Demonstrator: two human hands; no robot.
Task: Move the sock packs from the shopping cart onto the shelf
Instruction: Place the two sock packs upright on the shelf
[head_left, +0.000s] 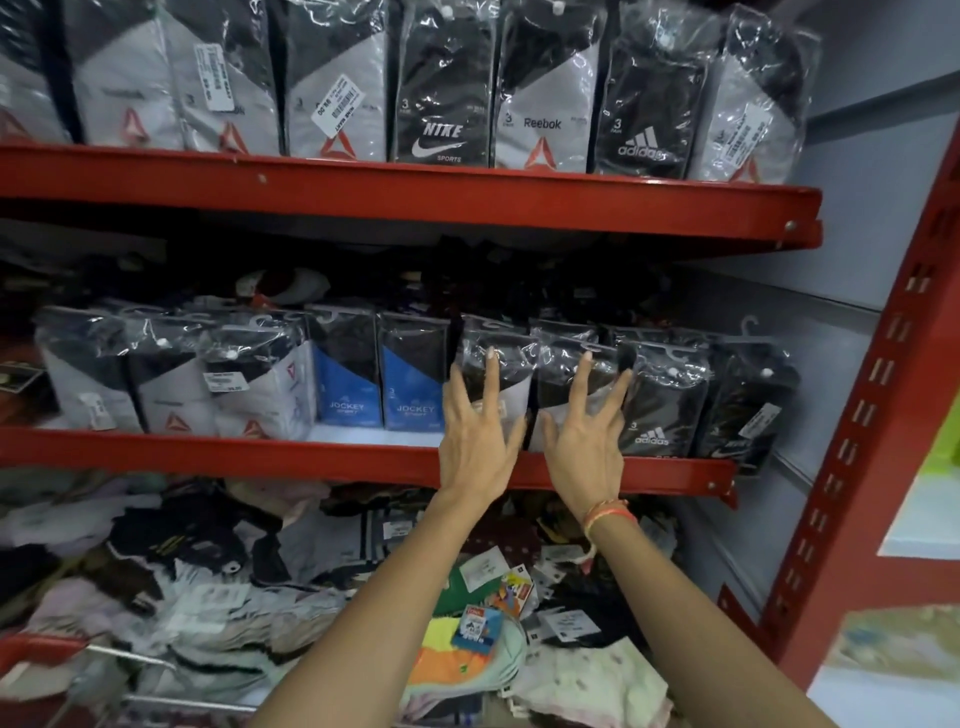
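Both my hands reach up to the middle red shelf. My left hand has its fingers spread against a black-and-white sock pack standing on that shelf. My right hand, with an orange thread band at the wrist, is spread on the neighbouring black-and-white sock pack. Neither hand is closed around a pack. To the right stand a black Adidas pack and a black Nike pack. Two blue Jockey packs stand to the left. The shopping cart shows only as a wire rim at the bottom left.
The top red shelf carries a row of Reebok, Nike and Adidas packs. Below the middle shelf lies a loose heap of socks and tags. A red slotted upright bounds the shelves at right, with a grey back panel behind.
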